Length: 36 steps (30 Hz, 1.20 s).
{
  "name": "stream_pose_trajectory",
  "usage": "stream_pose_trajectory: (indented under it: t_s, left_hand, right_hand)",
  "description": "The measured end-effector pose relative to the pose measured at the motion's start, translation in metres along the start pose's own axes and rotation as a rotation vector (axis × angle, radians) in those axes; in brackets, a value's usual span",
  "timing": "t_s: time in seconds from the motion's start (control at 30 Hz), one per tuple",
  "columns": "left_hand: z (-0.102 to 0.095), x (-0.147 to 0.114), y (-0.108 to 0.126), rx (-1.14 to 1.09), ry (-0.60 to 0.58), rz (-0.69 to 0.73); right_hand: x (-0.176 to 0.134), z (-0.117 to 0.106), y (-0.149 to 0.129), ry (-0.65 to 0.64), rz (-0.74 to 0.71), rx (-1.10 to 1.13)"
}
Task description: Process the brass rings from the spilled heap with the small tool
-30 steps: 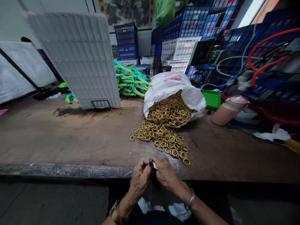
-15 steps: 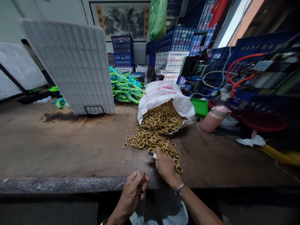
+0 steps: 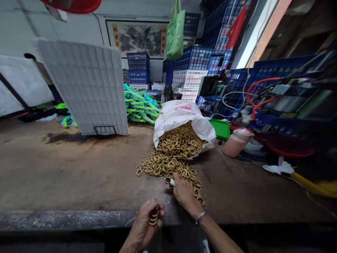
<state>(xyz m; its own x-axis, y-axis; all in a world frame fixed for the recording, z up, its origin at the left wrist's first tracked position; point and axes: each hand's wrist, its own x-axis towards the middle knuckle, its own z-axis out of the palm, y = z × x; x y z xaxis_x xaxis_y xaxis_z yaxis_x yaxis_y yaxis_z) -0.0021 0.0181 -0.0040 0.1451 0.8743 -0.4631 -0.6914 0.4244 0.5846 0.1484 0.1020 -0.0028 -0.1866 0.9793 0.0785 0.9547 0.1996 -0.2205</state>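
Observation:
Several brass-coloured rings [image 3: 153, 218] sit in the curled fingers of my left hand [image 3: 146, 221], near the table's front edge. My right hand [image 3: 184, 192] is closed on a small white tool with a dark end [image 3: 172, 181], whose exact kind I cannot make out. It rests against the near side of a heap of loose rings [image 3: 168, 164]. Behind the heap a white sack [image 3: 181, 114] with red print lies on its side, its mouth towards me and full of the same rings.
A white padded panel [image 3: 86, 88] stands upright on the brown table [image 3: 79, 179] at left. Teal and green pieces [image 3: 142, 105] are piled behind it. Right of the sack are a green tray [image 3: 220, 129], a pink bottle [image 3: 237, 142] and a machine with orange hoses [image 3: 260, 82].
The view has tilted up slightly, so the table sits lower. My left hand has turned, and the rings in it now show plainly. My right hand stays at the heap with the tool.

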Motion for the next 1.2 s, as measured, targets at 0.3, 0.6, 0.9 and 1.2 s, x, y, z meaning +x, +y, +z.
stream_pose_trajectory:
  t_s: [0.3,0.6,0.9,1.2]
  left_hand:
    - [0.004,0.007,-0.003,0.254,0.044,0.21]
    - [0.002,0.001,-0.002,0.446,0.075,0.199]
    - [0.001,-0.003,-0.002,0.251,-0.116,0.119]
    - [-0.003,-0.001,-0.005,0.275,-0.054,0.162]
  right_hand:
    - [-0.034,0.0,-0.029,-0.086,-0.203,0.701]
    - [-0.034,-0.005,-0.037,-0.214,-0.025,0.905]
    - [-0.035,-0.001,-0.036,-0.222,0.019,0.958]
    - [-0.039,0.007,-0.03,-0.127,-0.102,0.648]
